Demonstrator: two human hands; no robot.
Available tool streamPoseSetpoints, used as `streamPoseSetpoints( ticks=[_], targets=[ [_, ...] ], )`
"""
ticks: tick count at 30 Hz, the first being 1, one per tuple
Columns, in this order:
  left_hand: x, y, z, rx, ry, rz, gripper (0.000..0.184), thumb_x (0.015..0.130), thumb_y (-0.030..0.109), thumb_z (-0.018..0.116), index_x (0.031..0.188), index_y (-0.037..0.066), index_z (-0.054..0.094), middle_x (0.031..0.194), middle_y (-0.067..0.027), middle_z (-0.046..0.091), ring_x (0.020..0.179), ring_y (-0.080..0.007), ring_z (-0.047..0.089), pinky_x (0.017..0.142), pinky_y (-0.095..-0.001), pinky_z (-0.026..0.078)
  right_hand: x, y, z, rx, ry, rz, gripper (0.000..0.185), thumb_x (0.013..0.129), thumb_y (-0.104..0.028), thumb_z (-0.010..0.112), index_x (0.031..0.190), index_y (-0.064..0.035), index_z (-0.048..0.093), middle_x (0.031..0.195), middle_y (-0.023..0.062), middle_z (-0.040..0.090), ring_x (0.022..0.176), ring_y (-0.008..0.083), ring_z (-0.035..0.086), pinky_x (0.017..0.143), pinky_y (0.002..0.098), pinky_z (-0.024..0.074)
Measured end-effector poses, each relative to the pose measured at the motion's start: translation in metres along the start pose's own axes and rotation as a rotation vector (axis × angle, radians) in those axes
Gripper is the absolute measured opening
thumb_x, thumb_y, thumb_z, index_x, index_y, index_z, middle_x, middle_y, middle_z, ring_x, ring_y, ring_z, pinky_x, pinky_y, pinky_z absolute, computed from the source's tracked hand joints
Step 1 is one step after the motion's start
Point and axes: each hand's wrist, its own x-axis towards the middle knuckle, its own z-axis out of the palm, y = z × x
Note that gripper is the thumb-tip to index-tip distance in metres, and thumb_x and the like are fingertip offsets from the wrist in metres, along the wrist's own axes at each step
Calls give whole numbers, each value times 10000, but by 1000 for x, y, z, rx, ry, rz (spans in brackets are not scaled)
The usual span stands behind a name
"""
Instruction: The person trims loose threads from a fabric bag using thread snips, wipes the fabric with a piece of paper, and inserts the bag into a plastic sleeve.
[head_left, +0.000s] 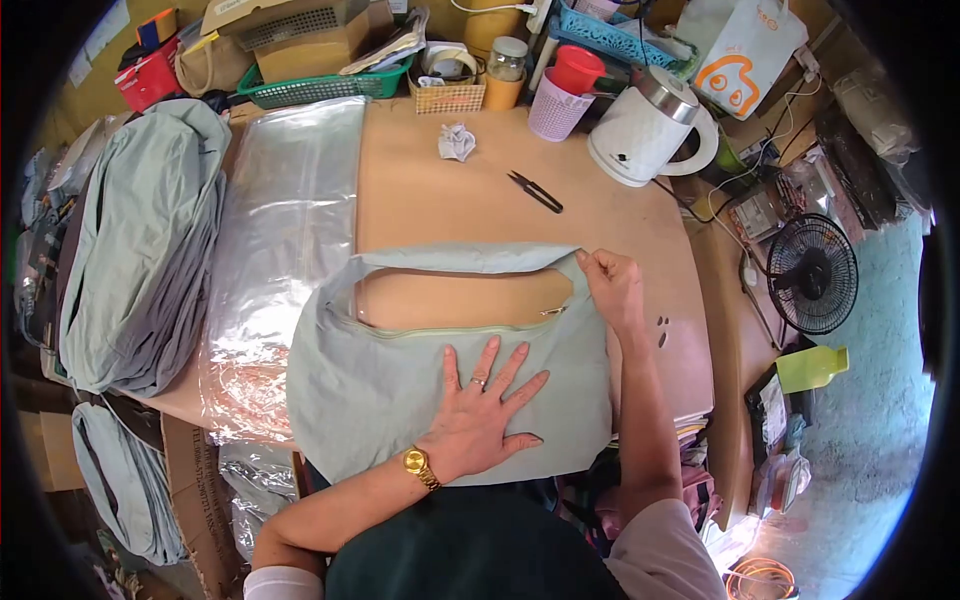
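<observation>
A pale grey-green fabric shoulder bag point(370, 400) lies flat on the table in front of me, its wide strap curving across the far side. My left hand point(482, 408) rests on the bag's body with fingers spread; a ring and a gold watch are on it. At the right end of the strap, my right hand point(611, 283) pinches the fabric between thumb and fingers. A zipper runs along the bag's opening, and its metal pull point(552, 312) shows near the right end.
Clear plastic sleeves point(285, 230) lie left, beside a stack of similar bags point(140, 250). Beyond my hands are thread snips point(535, 192), crumpled paper point(457, 142) and a white kettle point(645, 125). A black fan point(812, 273) stands right.
</observation>
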Motion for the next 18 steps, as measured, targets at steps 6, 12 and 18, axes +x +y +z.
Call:
streamPoseSetpoints(
  ticks=[6,12,18],
  targets=[
    [7,-1,-3,-1,-31,-39,806,873,669,524,1530,242,339,1631,-119,157,1485,-430,116,1044,-788,88,-26,-34,-3,-205,365,-400,273,866,-170,711,1090,-42,622,1098,154,642,902,280,635,773,412,489],
    [16,-4,-4,18,-35,-75,870,858,666,544,1534,164,324,1630,-120,163,1492,-413,109,1060,-775,64,-125,-38,21,-394,-91,-438,550,841,-171,714,1328,-2,522,1397,226,486,1274,371,493,1058,528,373],
    [38,0,-18,-38,-108,-78,706,918,519,538,1486,123,399,1588,-142,272,1475,-375,201,1097,-695,156,-144,-19,-13,-477,199,-230,692,879,-372,647,1394,43,446,1482,249,395,1426,364,329,1158,556,235]
  ],
)
